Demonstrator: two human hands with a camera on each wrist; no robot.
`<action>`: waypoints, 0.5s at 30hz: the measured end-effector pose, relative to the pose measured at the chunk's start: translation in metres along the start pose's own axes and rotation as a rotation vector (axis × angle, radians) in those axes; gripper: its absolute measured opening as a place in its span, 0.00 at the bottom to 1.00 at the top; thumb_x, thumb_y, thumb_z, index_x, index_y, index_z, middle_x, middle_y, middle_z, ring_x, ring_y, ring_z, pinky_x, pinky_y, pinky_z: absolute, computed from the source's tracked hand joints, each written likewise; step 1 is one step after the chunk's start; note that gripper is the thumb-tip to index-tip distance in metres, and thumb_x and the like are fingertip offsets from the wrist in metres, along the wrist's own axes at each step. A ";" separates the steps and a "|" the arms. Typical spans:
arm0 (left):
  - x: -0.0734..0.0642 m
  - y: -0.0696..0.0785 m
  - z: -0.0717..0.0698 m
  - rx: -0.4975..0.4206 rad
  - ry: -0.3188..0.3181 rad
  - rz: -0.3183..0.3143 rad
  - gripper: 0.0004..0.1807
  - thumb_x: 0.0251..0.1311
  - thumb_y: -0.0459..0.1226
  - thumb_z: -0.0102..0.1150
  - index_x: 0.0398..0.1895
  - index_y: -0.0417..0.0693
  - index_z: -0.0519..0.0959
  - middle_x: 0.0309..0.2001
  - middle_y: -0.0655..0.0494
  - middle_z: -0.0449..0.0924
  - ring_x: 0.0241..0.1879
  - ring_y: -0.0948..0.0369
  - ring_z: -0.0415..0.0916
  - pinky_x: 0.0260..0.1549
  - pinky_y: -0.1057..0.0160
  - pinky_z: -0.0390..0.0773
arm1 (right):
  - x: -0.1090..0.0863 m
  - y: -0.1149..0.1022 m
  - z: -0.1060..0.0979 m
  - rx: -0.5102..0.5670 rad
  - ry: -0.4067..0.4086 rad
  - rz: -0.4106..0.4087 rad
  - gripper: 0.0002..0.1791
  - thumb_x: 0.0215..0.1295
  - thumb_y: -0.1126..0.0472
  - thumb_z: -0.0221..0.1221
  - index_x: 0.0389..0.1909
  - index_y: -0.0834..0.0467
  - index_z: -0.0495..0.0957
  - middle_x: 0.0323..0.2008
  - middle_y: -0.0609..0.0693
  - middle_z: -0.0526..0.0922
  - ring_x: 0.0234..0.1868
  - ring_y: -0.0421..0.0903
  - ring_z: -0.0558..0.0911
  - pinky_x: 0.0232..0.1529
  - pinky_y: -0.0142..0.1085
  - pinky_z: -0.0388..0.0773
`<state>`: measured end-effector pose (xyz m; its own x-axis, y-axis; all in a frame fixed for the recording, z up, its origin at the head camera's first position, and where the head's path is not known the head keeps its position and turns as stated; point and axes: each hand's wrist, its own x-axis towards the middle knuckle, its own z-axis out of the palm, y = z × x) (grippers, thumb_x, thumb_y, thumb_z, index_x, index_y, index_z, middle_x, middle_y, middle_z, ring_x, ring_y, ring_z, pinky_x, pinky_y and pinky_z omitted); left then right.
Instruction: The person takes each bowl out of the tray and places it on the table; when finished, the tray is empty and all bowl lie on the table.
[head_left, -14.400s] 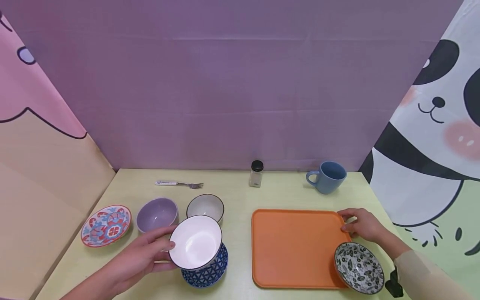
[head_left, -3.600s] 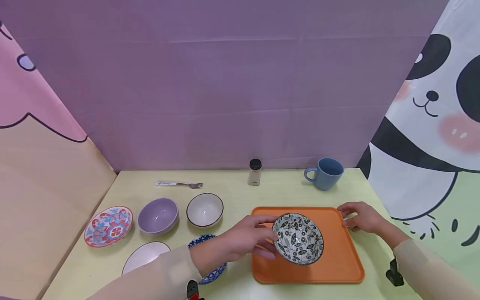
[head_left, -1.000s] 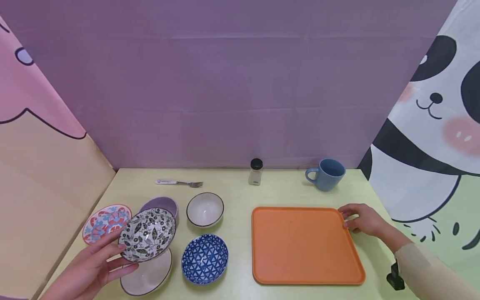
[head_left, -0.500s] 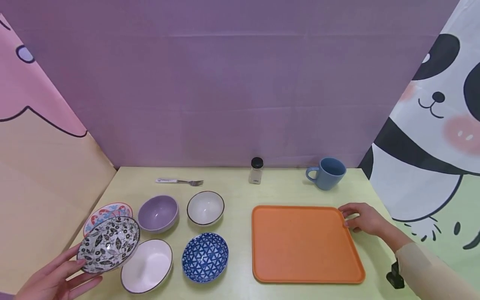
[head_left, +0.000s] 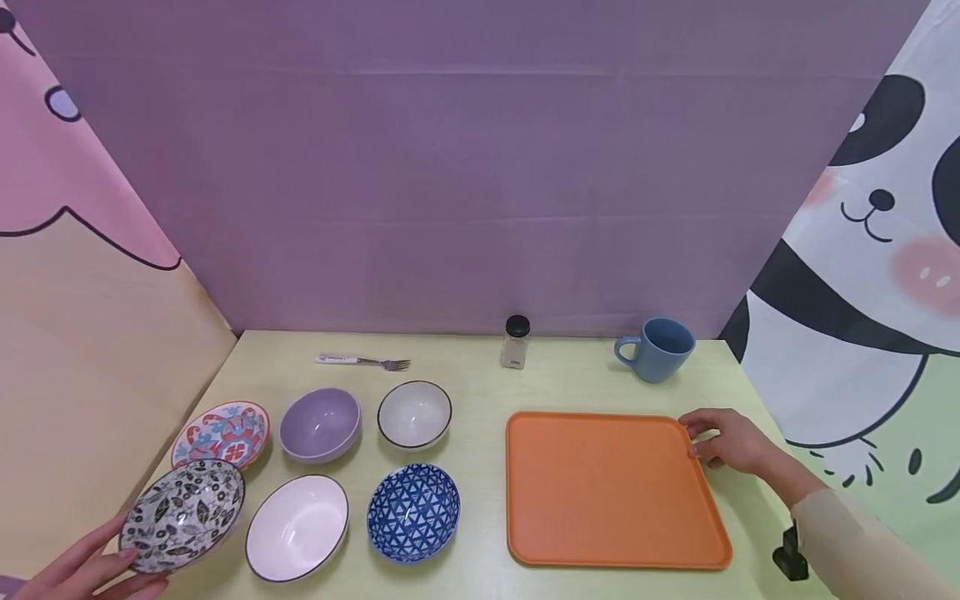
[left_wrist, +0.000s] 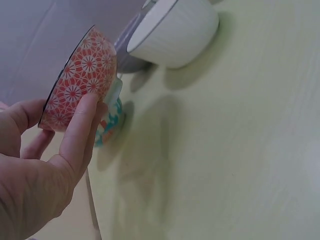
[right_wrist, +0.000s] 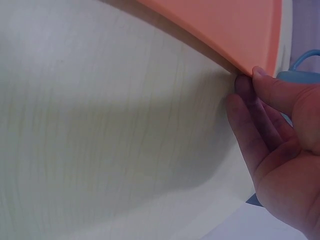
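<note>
My left hand (head_left: 93, 567) is at the table's front left, gripping a bowl (head_left: 183, 517) by its side. Black-and-white leaves pattern the inside of this bowl; its outside (left_wrist: 82, 80) is red with white flowers in the left wrist view. It is tilted and held over the table, overlapping the red-and-blue patterned dish (head_left: 225, 429) in the head view. To its right stands a white bowl (head_left: 297, 527) with a dark rim. At the far right corner of the orange tray (head_left: 615, 492), my right hand (head_left: 731, 442) pinches the edge, thumb on top and fingertip below.
Beyond the white bowl are a purple bowl (head_left: 320, 425) and a smaller off-white bowl (head_left: 414, 414). A blue triangle-patterned bowl (head_left: 414, 512) stands left of the tray. Along the back are a fork (head_left: 363, 362), a black-capped shaker (head_left: 515, 342) and a blue mug (head_left: 660, 350).
The left hand set down the white bowl, then carried the leaf-patterned bowl from the tray's right front corner across to the far left, lowering it lately. The right hand stays at the tray corner.
</note>
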<state>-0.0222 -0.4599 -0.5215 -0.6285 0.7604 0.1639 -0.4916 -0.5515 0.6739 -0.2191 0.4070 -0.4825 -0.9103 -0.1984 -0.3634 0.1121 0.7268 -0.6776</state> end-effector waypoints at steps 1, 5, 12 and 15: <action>-0.003 -0.001 -0.005 0.071 -0.022 0.007 0.32 0.81 0.28 0.10 0.82 0.44 0.52 0.76 0.39 0.61 0.75 0.35 0.56 0.72 0.36 0.56 | 0.000 0.000 0.000 0.000 0.000 -0.002 0.27 0.64 0.69 0.66 0.65 0.67 0.74 0.52 0.62 0.81 0.41 0.50 0.82 0.42 0.45 0.89; -0.013 -0.010 -0.031 0.508 -0.210 0.187 0.32 0.76 0.18 0.19 0.80 0.30 0.32 0.80 0.36 0.51 0.74 0.36 0.59 0.68 0.40 0.69 | -0.001 0.002 0.001 0.007 0.000 -0.005 0.27 0.64 0.69 0.66 0.65 0.67 0.74 0.52 0.63 0.81 0.41 0.50 0.82 0.42 0.45 0.89; -0.035 -0.027 -0.056 0.574 0.046 0.192 0.38 0.77 0.20 0.16 0.84 0.59 0.50 0.75 0.54 0.68 0.67 0.49 0.75 0.61 0.55 0.81 | -0.002 0.006 -0.002 0.000 0.003 -0.002 0.27 0.65 0.69 0.65 0.65 0.66 0.74 0.52 0.63 0.81 0.41 0.50 0.82 0.41 0.45 0.89; -0.042 -0.034 -0.053 0.584 0.461 0.064 0.40 0.81 0.24 0.23 0.66 0.84 0.73 0.60 0.67 0.83 0.51 0.55 0.86 0.45 0.56 0.88 | -0.004 0.006 -0.003 -0.004 0.010 0.005 0.27 0.64 0.69 0.65 0.65 0.66 0.74 0.52 0.62 0.81 0.41 0.50 0.82 0.41 0.45 0.89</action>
